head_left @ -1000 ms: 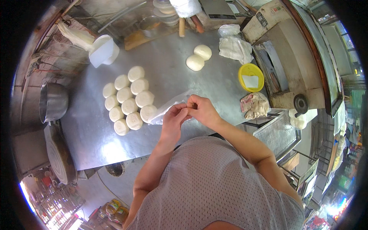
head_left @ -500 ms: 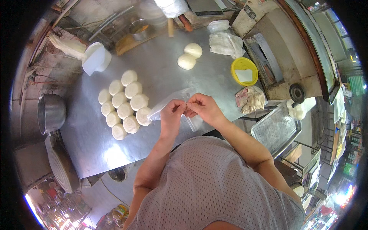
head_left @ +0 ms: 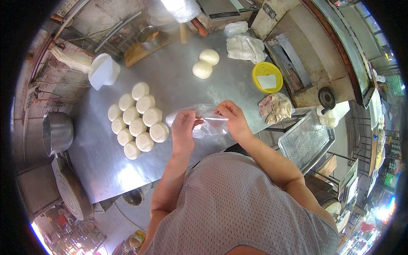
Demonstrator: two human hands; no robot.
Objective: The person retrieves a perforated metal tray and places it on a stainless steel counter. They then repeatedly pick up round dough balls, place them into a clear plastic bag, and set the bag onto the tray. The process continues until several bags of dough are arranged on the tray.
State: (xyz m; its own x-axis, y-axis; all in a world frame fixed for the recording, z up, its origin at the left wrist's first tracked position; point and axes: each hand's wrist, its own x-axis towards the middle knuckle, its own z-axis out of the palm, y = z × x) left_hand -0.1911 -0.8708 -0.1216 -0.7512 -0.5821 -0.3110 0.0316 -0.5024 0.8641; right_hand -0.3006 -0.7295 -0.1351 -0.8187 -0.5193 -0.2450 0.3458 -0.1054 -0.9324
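A: Where do we find the clear plastic bag [head_left: 211, 128]?

B: We see it at the centre of the frame, over the worktop [head_left: 178, 80], spanning the gap between left hand [head_left: 182, 127] and right hand [head_left: 236, 122]; its longer spread runs left to right.

A: How do the fingers stand?

B: We see both sets nearly closed, pinching the film at either side.

A: Which hand lies nearer the dough rounds [head_left: 137, 126]?

B: The left; we place them just beyond it, left of centre.
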